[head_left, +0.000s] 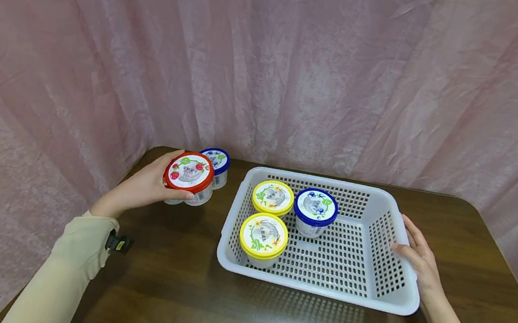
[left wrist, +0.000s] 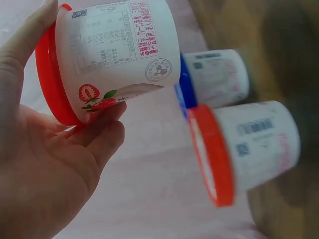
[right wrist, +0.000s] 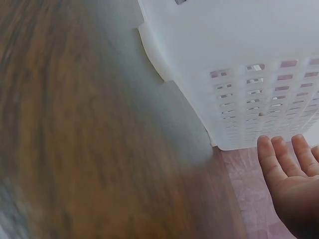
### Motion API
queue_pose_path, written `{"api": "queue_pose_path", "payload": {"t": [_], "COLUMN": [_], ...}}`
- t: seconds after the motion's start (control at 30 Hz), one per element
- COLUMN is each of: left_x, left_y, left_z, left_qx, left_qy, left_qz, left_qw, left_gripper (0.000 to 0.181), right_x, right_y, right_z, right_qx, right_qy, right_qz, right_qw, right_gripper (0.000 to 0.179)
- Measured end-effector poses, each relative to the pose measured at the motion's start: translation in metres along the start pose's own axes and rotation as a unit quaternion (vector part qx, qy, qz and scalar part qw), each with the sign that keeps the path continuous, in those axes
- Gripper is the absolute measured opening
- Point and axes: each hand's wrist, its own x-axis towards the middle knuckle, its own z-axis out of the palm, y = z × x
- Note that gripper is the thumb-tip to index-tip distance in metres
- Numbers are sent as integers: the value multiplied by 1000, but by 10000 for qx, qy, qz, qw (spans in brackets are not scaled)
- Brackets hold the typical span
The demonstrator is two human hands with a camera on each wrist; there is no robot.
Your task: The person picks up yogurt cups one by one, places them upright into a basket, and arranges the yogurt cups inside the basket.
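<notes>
My left hand [head_left: 146,185] grips a red-lidded tub [head_left: 189,173] with strawberries on its label and holds it above the table. In the left wrist view, a second red-lidded tub [left wrist: 249,147] and a blue-lidded tub [left wrist: 214,77] stand beyond it on the table. The held tub mostly hides that second red-lidded tub in the head view. My right hand [head_left: 425,271] holds the right rim of a white plastic basket [head_left: 315,292], thumb over the edge and fingers along the outside. Two yellow-lidded tubs [head_left: 264,236] and another blue-lidded tub [head_left: 315,207] stand upright inside the basket's left half.
The brown wooden table [head_left: 165,290] stretches in front of the basket and to both sides. A pink curtain [head_left: 299,69] hangs right behind the table's back edge. Slotted walls [right wrist: 269,94] of the basket show in the right wrist view.
</notes>
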Motion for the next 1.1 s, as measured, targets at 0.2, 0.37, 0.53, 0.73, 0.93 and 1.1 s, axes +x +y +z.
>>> {"api": "queue_pose_path", "payload": {"t": [0.2,0.37,0.53,0.73,0.93,1.1], "left_x": [11,20,30,40,50,54], "left_y": [23,41,61,86,108,121], "left_z": [-8,-15,-18,-17,-13,-9], "left_qx": [109,180,221,176,127,20], "left_qy": [5,16,40,53,57,-10], "left_qz": [56,72,123,349,598,750], "left_qw": [9999,9998,9997,9992,9981,9972], "left_gripper": [119,119,118,119,121,121], "right_x": [-1,-2,-2,-1,-1,-1], "right_y": [0,2,3,0,-2,-3], "right_z": [0,2,3,1,0,2], "right_qx": [-6,-5,-62,-154,-168,-192], "right_qy": [-23,-6,26,28,64,83], "right_qz": [-30,-34,-63,-84,-36,23], "right_qw": [10000,10000,10000,9998,9998,9998], "right_gripper": [64,64,63,64,64,65]}}
